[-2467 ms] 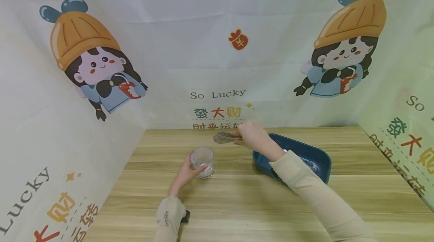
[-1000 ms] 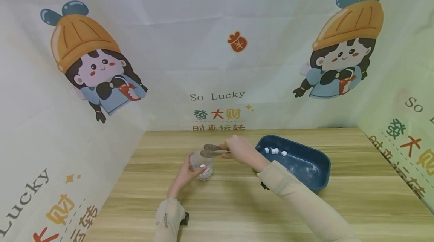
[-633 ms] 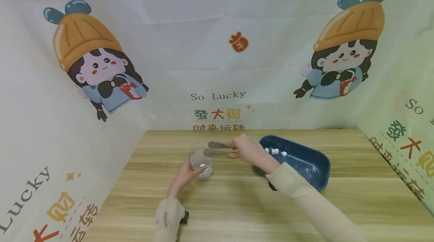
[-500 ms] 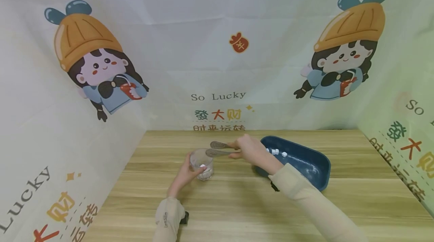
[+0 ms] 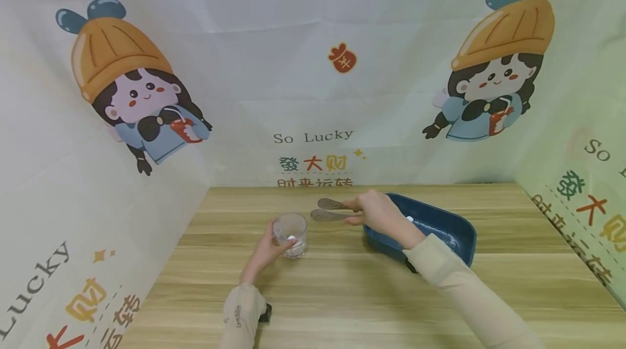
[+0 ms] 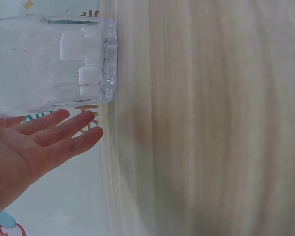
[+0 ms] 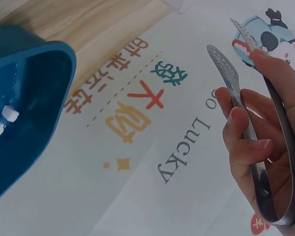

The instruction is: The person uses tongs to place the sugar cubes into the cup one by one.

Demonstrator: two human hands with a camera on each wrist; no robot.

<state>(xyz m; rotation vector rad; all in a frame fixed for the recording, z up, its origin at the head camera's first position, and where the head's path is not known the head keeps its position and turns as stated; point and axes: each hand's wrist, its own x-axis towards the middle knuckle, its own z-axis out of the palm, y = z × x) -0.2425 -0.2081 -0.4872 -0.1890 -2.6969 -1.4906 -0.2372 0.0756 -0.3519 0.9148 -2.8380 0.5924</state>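
Silver metal tongs [image 7: 260, 182] are gripped by the right hand [image 5: 382, 212]; the left hand [image 5: 266, 248] clasps a clear cylindrical glass [image 6: 39, 66].

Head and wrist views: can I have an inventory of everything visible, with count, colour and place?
Tabletop: one, light wood, below
Backdrop: one, whitish, behind
Printed girls: two, orange-capped, upper backdrop
Printed pouch: one, red, central backdrop
Lettering: several, multicoloured, backdrop
Tray: one, dark blue, tabletop's right side
Tray cubes: at least three, white, in tray
Glass: one, clear, left of tray
Glass cubes: at least three, white, in glass
Tongs: one pair, silver, held between glass and tray
Wrist attachments: two, black, at wrists
Sleeves: two, cream, on arms
Left hand: one, bare, holding glass
Right hand: one, bare, holding tongs
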